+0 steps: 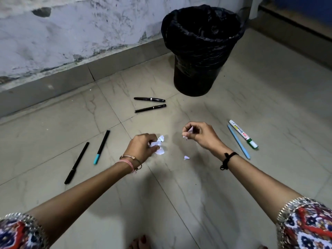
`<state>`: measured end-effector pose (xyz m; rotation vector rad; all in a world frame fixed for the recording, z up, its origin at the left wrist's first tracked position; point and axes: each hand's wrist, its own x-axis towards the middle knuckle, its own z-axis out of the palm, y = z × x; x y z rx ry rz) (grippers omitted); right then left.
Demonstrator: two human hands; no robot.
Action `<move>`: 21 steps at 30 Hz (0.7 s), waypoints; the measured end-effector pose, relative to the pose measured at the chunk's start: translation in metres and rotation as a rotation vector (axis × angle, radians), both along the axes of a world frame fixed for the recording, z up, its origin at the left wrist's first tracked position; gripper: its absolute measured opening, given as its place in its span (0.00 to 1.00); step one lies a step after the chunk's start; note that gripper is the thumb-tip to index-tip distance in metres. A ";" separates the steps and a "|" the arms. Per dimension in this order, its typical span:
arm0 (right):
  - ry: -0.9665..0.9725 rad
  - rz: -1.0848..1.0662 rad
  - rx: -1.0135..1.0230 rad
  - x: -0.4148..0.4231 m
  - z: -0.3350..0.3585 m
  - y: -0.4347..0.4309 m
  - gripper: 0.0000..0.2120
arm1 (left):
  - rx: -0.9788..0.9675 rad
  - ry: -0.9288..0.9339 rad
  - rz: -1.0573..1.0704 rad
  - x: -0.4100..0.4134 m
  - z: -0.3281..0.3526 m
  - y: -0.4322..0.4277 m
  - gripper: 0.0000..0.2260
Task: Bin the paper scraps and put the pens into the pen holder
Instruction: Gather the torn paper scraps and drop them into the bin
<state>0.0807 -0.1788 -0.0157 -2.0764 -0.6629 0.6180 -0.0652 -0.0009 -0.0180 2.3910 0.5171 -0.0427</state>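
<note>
On the tiled floor point(251, 177), the left hand point(142, 146) closes around crumpled scraps point(159, 144), while the right hand point(199, 133) pinches a small scrap point(190, 130) above the floor. One tiny scrap point(186, 157) lies between the hands. The bin point(201, 51) stands near the wall at the far edge. Two black pens point(150, 104) lie before it, two more pens point(89, 155) at the left, a marker point(243, 133) and a blue pen point(239, 141) at the right.

Bare floor point(197, 108) between hands and bin point(201, 51), bin mouth open; two black pens point(150, 104) lie left of that lane, marker point(243, 134) right.
</note>
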 end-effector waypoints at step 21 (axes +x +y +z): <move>-0.532 0.456 -0.362 -0.034 -0.064 -0.026 0.09 | -0.075 -0.063 0.060 0.036 0.020 0.001 0.03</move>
